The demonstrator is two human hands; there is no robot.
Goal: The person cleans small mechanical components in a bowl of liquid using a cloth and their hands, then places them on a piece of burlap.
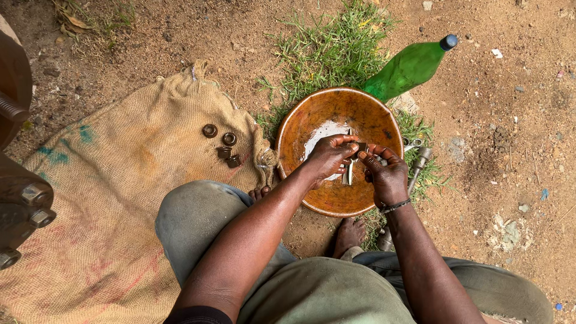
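My left hand (327,157) and my right hand (384,174) meet over an orange-brown bowl (318,114) that stands on the dirt. Between the fingers of both hands is a small dark metal part (362,148). A silvery metal piece (348,173) hangs down below my left hand; which fingers grip it is unclear. A little pale liquid lies in the bowl's bottom. A dark band sits on my right wrist.
Several dark nuts (223,146) lie on a burlap sack (108,210) at left. A green bottle (411,67) lies beyond the bowl. Spanners (417,162) rest in the grass right of the bowl. A rusty wheel hub with bolts (24,207) is at far left.
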